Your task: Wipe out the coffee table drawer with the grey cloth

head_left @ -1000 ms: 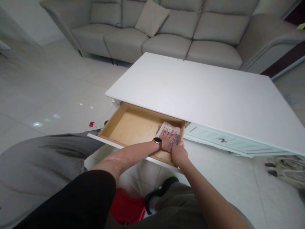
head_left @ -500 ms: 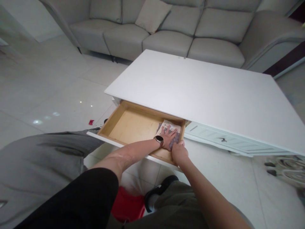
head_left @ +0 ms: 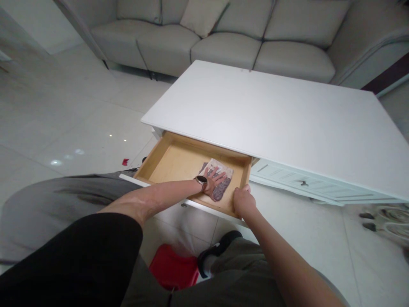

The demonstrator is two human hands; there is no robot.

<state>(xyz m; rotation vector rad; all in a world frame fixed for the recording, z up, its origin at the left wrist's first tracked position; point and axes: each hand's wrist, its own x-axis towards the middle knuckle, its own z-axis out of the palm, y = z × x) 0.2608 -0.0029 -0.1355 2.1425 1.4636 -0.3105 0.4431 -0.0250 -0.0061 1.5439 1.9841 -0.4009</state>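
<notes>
My left hand, with a watch on its wrist, lies flat with spread fingers on a cloth in grey-purple and pale tones. The cloth rests on the wooden bottom of a pulled-out drawer, toward its right end; part of it is hidden under the hand. At the drawer's right side wall, my right hand is closed around the top edge near the front corner.
The drawer belongs to a white coffee table with another, closed drawer on the right. Behind stands a grey sofa. A red plastic object is on the floor by my foot, and a small red scrap lies left.
My left hand has slid left across the drawer bottom, and the cloth has moved with it, away from the right wall. My right hand keeps its hold on the drawer's side.
</notes>
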